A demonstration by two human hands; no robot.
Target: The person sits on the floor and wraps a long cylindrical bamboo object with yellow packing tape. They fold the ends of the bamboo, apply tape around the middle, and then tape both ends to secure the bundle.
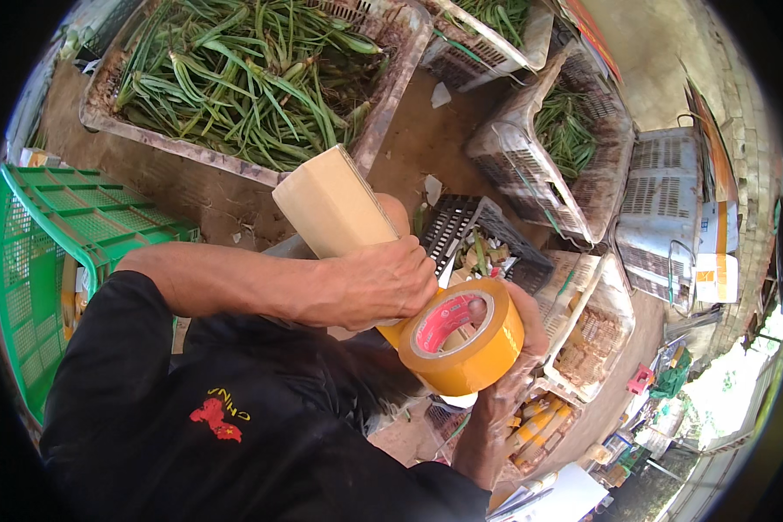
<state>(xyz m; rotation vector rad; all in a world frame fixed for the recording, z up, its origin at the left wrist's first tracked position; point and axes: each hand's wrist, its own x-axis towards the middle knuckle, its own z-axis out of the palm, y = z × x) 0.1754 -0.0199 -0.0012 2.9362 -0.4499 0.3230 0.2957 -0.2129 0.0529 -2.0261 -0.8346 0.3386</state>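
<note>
My left hand [400, 278] is closed at the lower end of a narrow tan cardboard box [331, 200], where a strip of yellow tape meets it. The box is tilted, and part of it is hidden behind that hand. My right hand [524, 331] grips a wide roll of yellow packing tape [474, 357] with a pink core, held just right of and below the left hand. Tape stretches from the roll toward the left hand's fingers.
A grimy crate [395, 87] of long green leaves sits at upper left, with more leaf-filled crates [574, 204] at upper right. A green crate [26, 278] is at left. A black crate [526, 274] of scraps and pale crates [613, 365] lie beyond my hands.
</note>
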